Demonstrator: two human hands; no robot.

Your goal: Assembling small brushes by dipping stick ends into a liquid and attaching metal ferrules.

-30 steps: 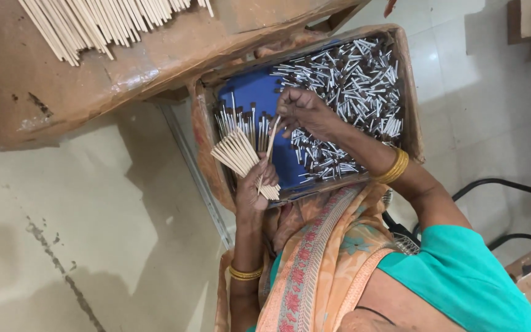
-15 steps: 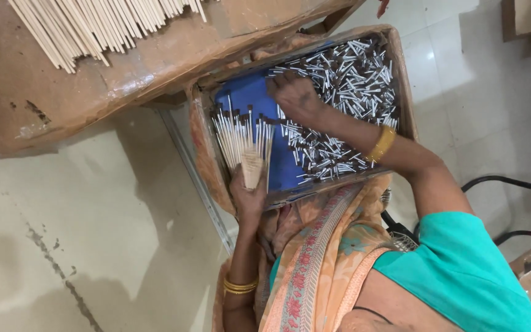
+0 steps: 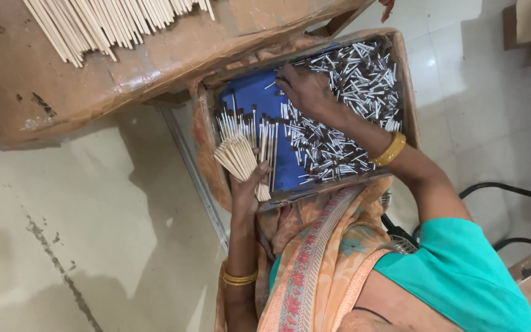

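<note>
Your left hand (image 3: 247, 187) is closed around a fanned bundle of thin pale wooden sticks (image 3: 239, 157), gripped near their lower ends at the near left corner of a shallow cardboard tray lined with blue sheet (image 3: 254, 98). The tray rests on your lap. Your right hand (image 3: 305, 91) lies palm down on a heap of short white sticks with dark brown tips (image 3: 351, 92) that fills the right half of the tray; its fingers are curled down into the heap, and whether they pinch anything cannot be told. A short row of dark-tipped sticks (image 3: 247, 126) stands against the tray's left wall, just beyond the bundle.

To do this well, keep the bundle's ends level in your left fist, so the fan stays tight and nothing slips out. Gather from the heap's near edge with a light raking touch, not a deep scoop, since the sticks lie crossed and would likely tangle or snap. A brown cardboard sheet (image 3: 155, 67) bearing long bare pale sticks (image 3: 112, 24) lies beyond the tray's far left corner.
</note>
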